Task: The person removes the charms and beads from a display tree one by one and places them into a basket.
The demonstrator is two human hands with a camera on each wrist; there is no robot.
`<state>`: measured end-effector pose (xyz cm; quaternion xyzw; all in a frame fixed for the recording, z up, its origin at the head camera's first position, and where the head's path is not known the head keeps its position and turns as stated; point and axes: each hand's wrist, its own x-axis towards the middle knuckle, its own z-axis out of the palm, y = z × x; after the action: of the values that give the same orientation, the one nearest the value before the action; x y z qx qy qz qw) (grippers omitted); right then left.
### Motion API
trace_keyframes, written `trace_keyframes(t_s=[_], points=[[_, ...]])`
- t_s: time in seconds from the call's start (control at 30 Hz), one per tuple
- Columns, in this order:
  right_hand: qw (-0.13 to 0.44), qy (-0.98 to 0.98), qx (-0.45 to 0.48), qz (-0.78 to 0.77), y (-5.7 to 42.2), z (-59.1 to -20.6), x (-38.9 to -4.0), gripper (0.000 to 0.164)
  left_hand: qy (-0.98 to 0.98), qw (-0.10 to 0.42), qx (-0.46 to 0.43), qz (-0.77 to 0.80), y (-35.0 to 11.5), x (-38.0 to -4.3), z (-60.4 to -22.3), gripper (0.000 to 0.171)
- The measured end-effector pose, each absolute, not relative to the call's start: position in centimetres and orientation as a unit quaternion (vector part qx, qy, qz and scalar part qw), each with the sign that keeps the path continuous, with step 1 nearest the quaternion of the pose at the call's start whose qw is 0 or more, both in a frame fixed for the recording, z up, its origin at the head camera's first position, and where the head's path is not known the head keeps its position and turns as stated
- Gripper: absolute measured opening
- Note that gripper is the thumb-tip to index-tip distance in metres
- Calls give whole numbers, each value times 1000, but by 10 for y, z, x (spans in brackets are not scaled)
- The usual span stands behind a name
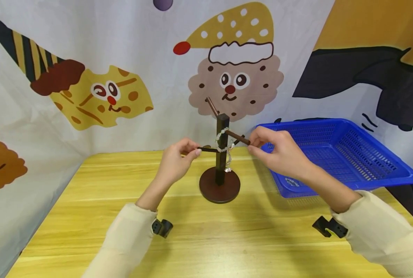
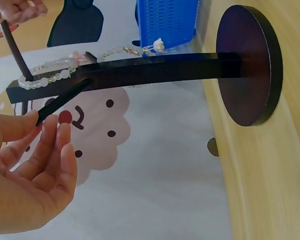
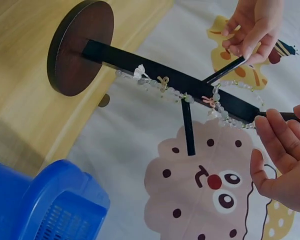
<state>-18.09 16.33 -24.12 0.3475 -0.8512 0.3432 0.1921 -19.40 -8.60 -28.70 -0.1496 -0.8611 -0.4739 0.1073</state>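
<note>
A dark wooden jewelry stand [image 1: 220,166] stands upright on its round base [image 1: 220,195], with several pegs sticking out of its post. My left hand [image 1: 175,160] pinches the tip of the lower left peg [image 2: 60,102] between thumb and fingers. On the other side, my right hand [image 1: 279,152] holds the end of the upper right peg [image 1: 237,136]. A beaded bracelet [image 2: 65,74] with a small pink bow hangs from that upper peg and loops across the post. Lower down, a second beaded bracelet [image 3: 176,93] with a white flower charm hangs at the rear right peg [image 3: 188,132].
A blue plastic basket [image 1: 331,193] stands at the right of the wooden table [image 1: 178,247], close beside my right forearm. Behind the table hangs a cloth [image 1: 171,96] printed with cartoon food figures.
</note>
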Motion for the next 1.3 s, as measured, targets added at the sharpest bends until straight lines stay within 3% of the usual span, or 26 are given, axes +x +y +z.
trace_keyframes(t_s=[0.93, 1.3], points=[[188, -827, 422, 321, 146, -242, -179, 10, -860, 83, -111, -490, -86, -209, -286, 13], [147, -860, 356, 335, 146, -243, -188, 9, -861, 78, -111, -491, -85, -209, -285, 13]])
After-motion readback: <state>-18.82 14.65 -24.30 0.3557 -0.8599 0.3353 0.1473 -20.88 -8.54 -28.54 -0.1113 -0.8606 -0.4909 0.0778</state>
